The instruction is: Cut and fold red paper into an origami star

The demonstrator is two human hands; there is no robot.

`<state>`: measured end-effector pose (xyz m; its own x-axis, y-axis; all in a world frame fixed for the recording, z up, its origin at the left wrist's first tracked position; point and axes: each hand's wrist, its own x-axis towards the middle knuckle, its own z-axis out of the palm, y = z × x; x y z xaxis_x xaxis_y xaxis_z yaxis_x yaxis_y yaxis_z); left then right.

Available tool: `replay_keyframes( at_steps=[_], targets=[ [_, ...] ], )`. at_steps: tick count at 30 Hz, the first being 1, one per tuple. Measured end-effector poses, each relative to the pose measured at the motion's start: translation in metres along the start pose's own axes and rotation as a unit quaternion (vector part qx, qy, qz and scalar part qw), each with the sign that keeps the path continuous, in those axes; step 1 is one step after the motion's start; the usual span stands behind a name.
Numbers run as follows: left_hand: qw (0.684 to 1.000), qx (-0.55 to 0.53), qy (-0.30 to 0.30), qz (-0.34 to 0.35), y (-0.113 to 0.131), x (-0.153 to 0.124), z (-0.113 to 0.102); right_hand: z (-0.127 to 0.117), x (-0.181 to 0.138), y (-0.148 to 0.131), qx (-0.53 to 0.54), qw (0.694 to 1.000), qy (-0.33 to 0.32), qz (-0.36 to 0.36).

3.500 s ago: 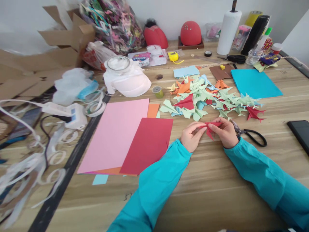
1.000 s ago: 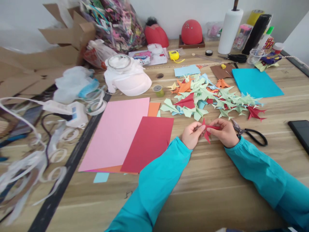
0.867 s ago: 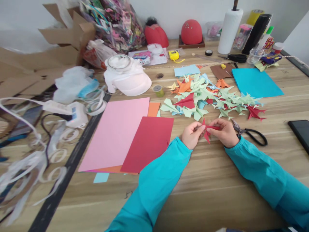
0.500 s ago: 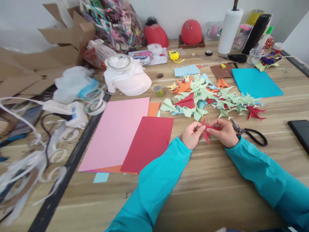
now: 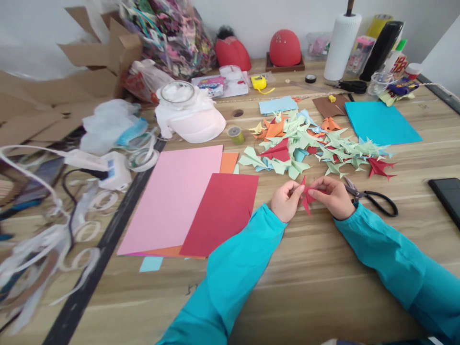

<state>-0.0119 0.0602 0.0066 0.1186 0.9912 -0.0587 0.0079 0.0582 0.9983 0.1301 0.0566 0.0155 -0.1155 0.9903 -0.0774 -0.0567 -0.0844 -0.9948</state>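
My left hand (image 5: pixel 285 200) and my right hand (image 5: pixel 334 195) meet just above the wooden table (image 5: pixel 323 268), both pinched on a small folded red paper piece (image 5: pixel 306 198) whose points stick up and down between my fingertips. Both arms wear teal sleeves. Right behind my hands lies a heap of folded paper shapes (image 5: pixel 312 143) in pale green, orange, red and light blue. A dark red sheet (image 5: pixel 221 213) lies to the left of my left hand, overlapping a pink sheet (image 5: pixel 172 196) and an orange one.
Black-handled scissors (image 5: pixel 373 201) lie just right of my right hand; a dark phone (image 5: pixel 447 194) sits at the right edge. A blue sheet (image 5: pixel 383 123), paper towel roll (image 5: pixel 339 45), white jar (image 5: pixel 179 103), tape rolls (image 5: pixel 142 158) and cardboard (image 5: pixel 64 86) crowd the back and left.
The red piece has been turned between my fingers: it lay flatter 3.5 s ago, now its points stand up and down. My hands have barely shifted.
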Motion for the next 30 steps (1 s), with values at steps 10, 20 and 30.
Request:
replay_keyframes(
  at_steps=[10,20,30],
  targets=[
    [1.0,-0.009,-0.014,-0.004,0.0028,0.0,-0.0006,-0.0001,-0.0006,-0.0014,-0.14,0.988,-0.047,-0.04],
    [0.999,0.023,-0.04,0.011,0.0034,-0.001,-0.0022,0.0018,-0.0037,-0.0027,-0.129,0.991,-0.04,-0.024],
    [1.0,0.008,-0.022,0.005,0.0076,-0.0033,0.0004,0.0001,-0.0029,-0.0032,-0.103,0.994,-0.042,-0.001]
  ],
)
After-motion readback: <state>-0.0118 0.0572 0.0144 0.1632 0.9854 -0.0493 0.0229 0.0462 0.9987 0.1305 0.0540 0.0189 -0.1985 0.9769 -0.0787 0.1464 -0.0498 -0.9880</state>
